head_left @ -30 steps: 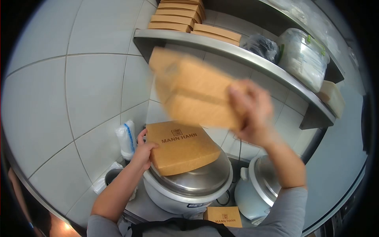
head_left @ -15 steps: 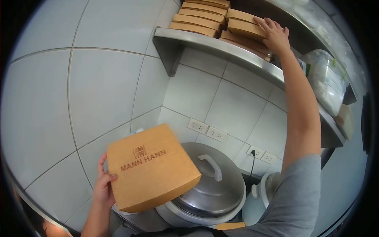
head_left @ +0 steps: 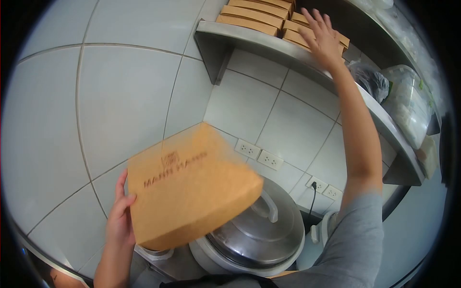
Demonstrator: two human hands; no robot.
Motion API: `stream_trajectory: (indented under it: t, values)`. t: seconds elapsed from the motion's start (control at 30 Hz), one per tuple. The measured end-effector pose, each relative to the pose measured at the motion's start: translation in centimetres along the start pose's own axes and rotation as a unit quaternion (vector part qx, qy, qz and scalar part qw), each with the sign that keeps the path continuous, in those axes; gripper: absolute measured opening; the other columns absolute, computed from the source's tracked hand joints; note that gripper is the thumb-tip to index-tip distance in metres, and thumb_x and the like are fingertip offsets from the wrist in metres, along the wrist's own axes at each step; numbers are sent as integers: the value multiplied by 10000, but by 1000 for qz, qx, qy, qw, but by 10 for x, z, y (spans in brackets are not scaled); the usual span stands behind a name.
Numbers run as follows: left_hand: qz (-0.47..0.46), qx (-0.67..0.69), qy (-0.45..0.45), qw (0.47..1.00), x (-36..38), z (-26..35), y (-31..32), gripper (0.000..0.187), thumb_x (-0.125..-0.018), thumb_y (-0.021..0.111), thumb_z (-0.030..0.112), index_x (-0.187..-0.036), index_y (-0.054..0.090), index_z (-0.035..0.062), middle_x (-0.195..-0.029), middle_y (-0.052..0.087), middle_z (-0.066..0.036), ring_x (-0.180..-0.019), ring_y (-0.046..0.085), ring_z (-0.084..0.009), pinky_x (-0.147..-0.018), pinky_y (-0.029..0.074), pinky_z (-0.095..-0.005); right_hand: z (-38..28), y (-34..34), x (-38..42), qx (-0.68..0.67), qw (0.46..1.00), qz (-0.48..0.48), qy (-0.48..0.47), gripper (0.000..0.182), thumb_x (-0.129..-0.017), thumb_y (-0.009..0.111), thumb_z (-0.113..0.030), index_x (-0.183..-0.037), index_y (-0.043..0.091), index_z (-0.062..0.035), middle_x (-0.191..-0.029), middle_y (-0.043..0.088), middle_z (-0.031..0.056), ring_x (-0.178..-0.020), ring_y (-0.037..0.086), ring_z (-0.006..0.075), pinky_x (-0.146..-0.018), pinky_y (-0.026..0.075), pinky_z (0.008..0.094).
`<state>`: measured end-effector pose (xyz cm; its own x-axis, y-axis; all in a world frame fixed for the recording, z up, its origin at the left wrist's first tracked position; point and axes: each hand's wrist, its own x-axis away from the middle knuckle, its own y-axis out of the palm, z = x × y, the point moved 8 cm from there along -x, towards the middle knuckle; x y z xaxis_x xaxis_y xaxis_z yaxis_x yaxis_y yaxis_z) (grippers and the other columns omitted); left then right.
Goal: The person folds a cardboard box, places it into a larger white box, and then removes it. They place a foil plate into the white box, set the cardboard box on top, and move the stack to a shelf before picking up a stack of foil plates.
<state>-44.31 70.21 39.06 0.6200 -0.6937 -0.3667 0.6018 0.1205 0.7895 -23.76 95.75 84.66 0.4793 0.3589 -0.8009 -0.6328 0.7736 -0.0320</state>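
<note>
L hand (head_left: 120,223) fingers clamped on flat brown cardboard box (head_left: 192,185), logo blurred; R hand (head_left: 322,39) fingers spread at shelf's stacked boxes (head_left: 254,13).

Kraft-brown box (head_left: 192,185) with darker brown printed lettering and a small logo on its lid; matching plain brown boxes (head_left: 259,14) stacked on the grey steel shelf (head_left: 269,45). Silver metal pot lid (head_left: 261,233); white wall tiles (head_left: 120,96) with grey grout; grey sleeve (head_left: 355,240).
</note>
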Motion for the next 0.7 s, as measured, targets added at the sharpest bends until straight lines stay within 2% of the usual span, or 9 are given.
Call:
stream_trajectory:
  t: [0.1, 0.2, 0.37, 0.4, 0.43, 0.53, 0.57, 0.63, 0.7]
  values:
    - [-32, -9, 34, 999, -27, 10, 45, 635, -919, 494, 115, -1483, 203, 125, -1437, 386, -165, -1295, 454, -307, -1032, 443, -423, -156, -112, 45, -379, 892, -49, -243, 795, -807, 498, -751, -1427, 446, -256, -1471, 426, 149, -1409, 297, 385, -1137, 201, 509]
    - [-88, 14, 38, 995, -51, 19, 98, 600, -961, 467, 163, -1484, 178, 119, -1422, 407, -170, -1287, 463, -301, -1012, 456, -415, -223, -170, 91, -199, 903, -42, -378, 467, -818, 639, -480, -1263, 605, -341, -1334, 550, 88, -1149, 547, 301, -967, 393, 440]
    - [-248, -15, 21, 968, -58, 21, 175, 657, -1006, 383, 398, -1534, 82, 148, -1500, 275, -188, -1294, 452, -347, -984, 470, -460, -170, -174, 68, -55, 947, 73, -307, 395, -741, 698, -154, -1110, 711, -291, -1057, 629, 36, -915, 607, 232, -811, 422, 354]
    - [-283, -30, 6, 959, -53, 21, 185, 677, -1009, 369, 423, -1540, 43, 159, -1505, 251, -201, -1283, 460, -364, -956, 490, -470, -145, -173, 55, 28, 953, 127, -275, 538, -751, 641, -186, -1233, 627, -424, -1022, 622, -6, -878, 584, 168, -823, 387, 327]
    - [-281, -62, 41, 957, -49, 23, 189, 806, -971, 432, 494, -1540, -53, 192, -1520, 185, -219, -1253, 477, -396, -890, 523, -471, -122, -175, 44, 84, 952, 143, -256, 444, -761, 695, -82, -1173, 687, -246, -1116, 637, 39, -989, 603, 211, -849, 400, 336]
    - [-262, -169, 93, 945, -32, 27, 185, 931, -906, 534, 536, -1542, -58, 202, -1524, 201, -205, -1248, 483, -375, -902, 520, -456, -34, -153, 5, 177, 967, 148, -112, 405, -850, 648, -90, -1246, 596, -154, -1253, 584, 53, -1212, 496, 234, -1118, 284, 428]
    - [-244, -175, 93, 949, -28, 29, 179, 969, -883, 565, 540, -1542, -60, 205, -1528, 200, -202, -1247, 485, -369, -901, 522, -454, -10, -147, -7, 197, 975, 84, -54, 404, -910, 598, -118, -1308, 550, -171, -1375, 518, 53, -1338, 399, 242, -1186, 167, 451]
    - [-210, -184, 95, 956, -22, 32, 163, 1045, -835, 625, 546, -1543, -66, 209, -1536, 196, -196, -1244, 488, -359, -899, 525, -450, 45, -122, -21, 234, 961, 133, -58, 560, -848, 622, -107, -1349, 502, -325, -1310, 566, -45, -1212, 530, 187, -1002, 379, 400]
    - [-199, -161, 107, 961, -17, 36, 145, 1059, -827, 643, 525, -1542, -72, 209, -1543, 193, -193, -1245, 488, -352, -899, 526, -449, 84, -90, -35, 196, 972, 112, -68, 568, -863, 607, -129, -1370, 462, -340, -1375, 517, -37, -1286, 471, 191, -1049, 354, 424]
